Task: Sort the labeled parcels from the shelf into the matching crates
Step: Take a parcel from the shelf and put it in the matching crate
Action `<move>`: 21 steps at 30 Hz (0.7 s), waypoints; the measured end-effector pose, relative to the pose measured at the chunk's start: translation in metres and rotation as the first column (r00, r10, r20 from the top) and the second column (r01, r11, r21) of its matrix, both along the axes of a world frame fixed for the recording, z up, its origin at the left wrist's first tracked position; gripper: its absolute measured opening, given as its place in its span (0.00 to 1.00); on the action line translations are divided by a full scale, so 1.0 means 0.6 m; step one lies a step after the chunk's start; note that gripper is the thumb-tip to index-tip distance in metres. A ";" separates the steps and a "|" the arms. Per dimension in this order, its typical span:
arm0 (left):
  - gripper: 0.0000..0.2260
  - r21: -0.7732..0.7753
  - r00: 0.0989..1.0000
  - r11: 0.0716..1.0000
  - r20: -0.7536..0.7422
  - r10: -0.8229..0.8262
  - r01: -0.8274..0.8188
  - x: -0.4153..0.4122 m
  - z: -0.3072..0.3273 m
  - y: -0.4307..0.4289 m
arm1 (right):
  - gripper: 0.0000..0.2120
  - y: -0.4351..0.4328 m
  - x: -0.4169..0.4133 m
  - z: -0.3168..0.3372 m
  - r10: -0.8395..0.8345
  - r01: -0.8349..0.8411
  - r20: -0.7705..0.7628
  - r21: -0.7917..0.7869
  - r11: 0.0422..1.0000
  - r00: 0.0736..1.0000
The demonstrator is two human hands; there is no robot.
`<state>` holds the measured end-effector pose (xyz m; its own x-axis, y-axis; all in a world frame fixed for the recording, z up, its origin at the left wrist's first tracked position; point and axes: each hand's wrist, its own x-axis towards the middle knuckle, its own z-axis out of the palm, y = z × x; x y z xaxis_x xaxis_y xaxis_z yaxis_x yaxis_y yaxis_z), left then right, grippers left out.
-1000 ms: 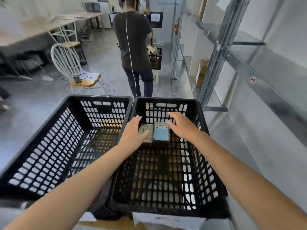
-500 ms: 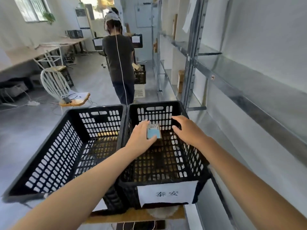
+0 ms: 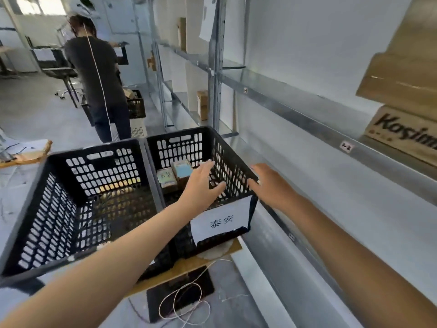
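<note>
Parcels in the right-hand crate [image 3: 228, 162]: green-labeled parcel [image 3: 166, 178] and blue-labeled parcel [image 3: 182, 169], side by side and touching, flat on the crate floor at the far-left corner, against the wall next to the left-hand crate [image 3: 94, 176]. Both apparently delivered; next pick likely from the metal shelf [image 3: 283, 107] on the right.

Left hand [image 3: 201, 185]: open, fingers straight, holding nothing, hovering above the near half of the right-hand crate. Right hand [image 3: 269, 185]: also open and empty, just outside the crate's right rim by the near-right corner; touching the rim or not, impossible to tell.

Possible trouble from here:

Crate shifted or tipped. Near-right corner, the one bearing the paper label [image 3: 221, 221], seemingly at or past the edge of the wooden board [image 3: 201, 260] underneath; a careless knock from the right hand on a swing toward the shelf perhaps enough to nudge it off.

Wrong crate for the next parcel. No label readable on the left-hand crate from this angle, so worth checking before any drop.

Clumsy pick. Cardboard boxes [image 3: 402, 67] at the right end of the shelf looking large, stacked and blurred; a one-handed grab likely to drag a neighbour over the shelf edge.

Snagged foot. Loose cable loop [image 3: 184, 304] on the floor just below the board's near edge; a tug there liable to disturb board and crates alike.
</note>
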<state>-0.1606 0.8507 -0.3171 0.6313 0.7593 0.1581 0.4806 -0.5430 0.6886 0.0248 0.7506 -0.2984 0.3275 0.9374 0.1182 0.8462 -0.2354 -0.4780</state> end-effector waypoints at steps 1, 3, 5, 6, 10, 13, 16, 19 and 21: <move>0.31 -0.004 1.000 1.000 0.006 -0.020 0.020 -0.001 0.004 -0.018 | 0.21 -0.028 -0.003 0.007 -0.025 0.025 0.003 0.003 1.000 1.000; 0.31 0.000 0.998 0.998 0.008 -0.061 0.061 0.001 0.011 -0.057 | 0.21 -0.087 -0.010 0.019 -0.067 0.067 0.014 -0.010 0.998 0.998; 0.32 0.019 0.993 0.994 0.024 -0.112 0.111 0.007 0.022 -0.096 | 0.22 -0.141 -0.012 0.035 -0.112 0.112 0.032 -0.025 0.993 0.993; 0.31 0.031 0.990 0.990 0.036 -0.137 0.136 0.012 0.030 -0.114 | 0.22 -0.167 -0.013 0.044 -0.136 0.137 0.041 -0.028 0.990 0.990; 0.31 0.086 0.972 0.972 0.072 -0.225 0.219 0.032 0.067 -0.189 | 0.25 -0.266 -0.019 0.083 -0.222 0.222 0.101 0.014 0.975 0.970; 0.31 0.146 0.954 0.951 0.091 -0.286 0.272 0.044 0.087 -0.252 | 0.25 -0.341 -0.026 0.105 -0.275 0.270 0.136 0.055 0.961 0.952; 0.31 0.188 0.926 0.919 0.092 -0.367 0.345 0.057 0.100 -0.325 | 0.25 -0.431 -0.035 0.122 -0.334 0.327 0.148 0.068 0.943 0.931; 0.31 0.196 0.896 0.892 0.105 -0.432 0.407 0.073 0.108 -0.414 | 0.26 -0.534 -0.046 0.134 -0.399 0.394 0.174 0.063 0.917 0.901; 0.31 0.193 0.884 0.883 0.114 -0.454 0.429 0.080 0.109 -0.480 | 0.26 -0.606 -0.056 0.140 -0.433 0.431 0.187 0.054 0.901 0.882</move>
